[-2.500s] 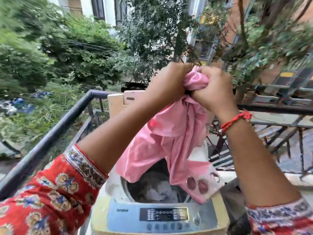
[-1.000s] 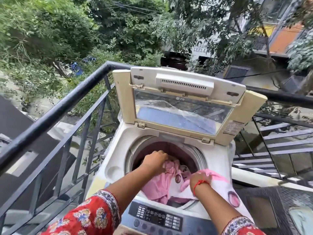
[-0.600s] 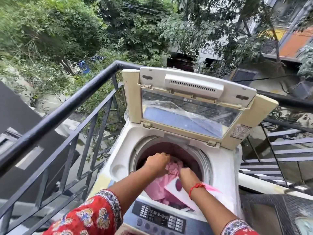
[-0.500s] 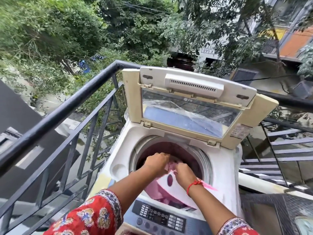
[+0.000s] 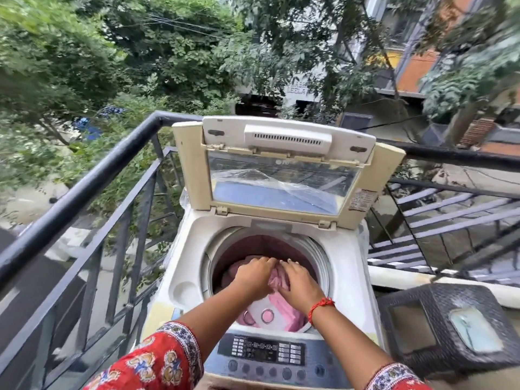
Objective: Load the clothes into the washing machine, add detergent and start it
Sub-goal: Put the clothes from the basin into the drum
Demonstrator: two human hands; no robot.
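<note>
Both hands deeper now: left hand (image 5: 254, 274), right hand (image 5: 299, 282) seemingly pressing pink garment (image 5: 277, 280).

Soft pink cloth (image 5: 278, 280) in a glossy plastic washer (image 5: 346, 266) — matt metal railing (image 5: 92, 175) beside.

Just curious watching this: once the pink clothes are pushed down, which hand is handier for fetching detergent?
I can't say: no detergent shows. Both the left hand and right hand press the pink clothes in the drum.

The lid (image 5: 281, 175) bears what looks like an LG logo; a wall (image 5: 298, 90) reads "LEELA".
</note>
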